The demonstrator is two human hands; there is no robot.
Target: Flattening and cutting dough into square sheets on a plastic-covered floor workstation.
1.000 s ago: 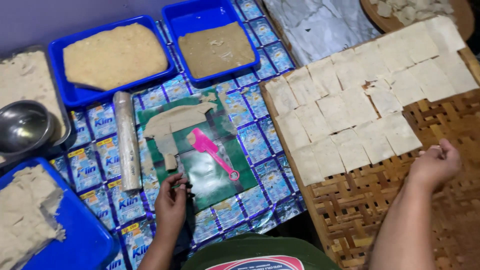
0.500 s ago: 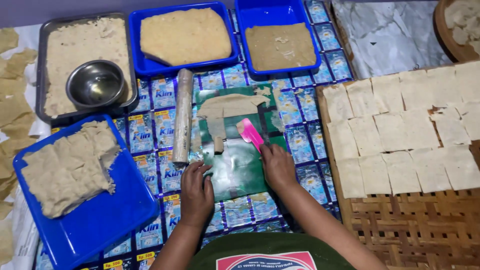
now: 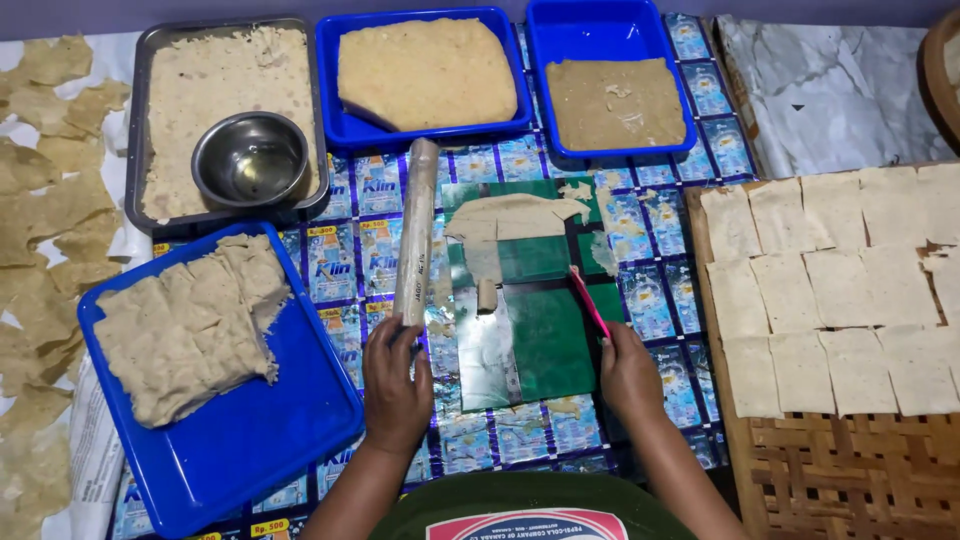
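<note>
Dough (image 3: 515, 215), rolled thin and pale, lies on the upper part of the green sheet (image 3: 550, 345) in front of us, with a narrow strip trailing down from it toward the middle. We judge it soft, light and easily torn, likely a little tacky on the glossy sheet, so it is best lifted from under an edge with something flat rather than pinched in the middle.

Our right hand (image 3: 628, 372) has its fingers closed around the handle end of a pink scraper (image 3: 588, 300), whose blade rests on the sheet just right of the strip. Our left hand (image 3: 395, 385) sits with fingers curled over the near end of the rolling pin (image 3: 416, 232), which lies lengthwise just beside the sheet's left edge.

Farther out, a blue tray (image 3: 290, 420) at the left holds a thick slab of raw dough. Above it a grey metal tray (image 3: 150, 120) carries a thin spread and a steel bowl (image 3: 250, 160). Two more blue trays (image 3: 600, 30) with dough stand along the top. At the right a woven mat (image 3: 850, 470) bears rows of cut squares (image 3: 800, 290), close to the scraper hand; those would crumple if brushed. Dried pieces (image 3: 40, 200) lie scattered at the far left.
</note>
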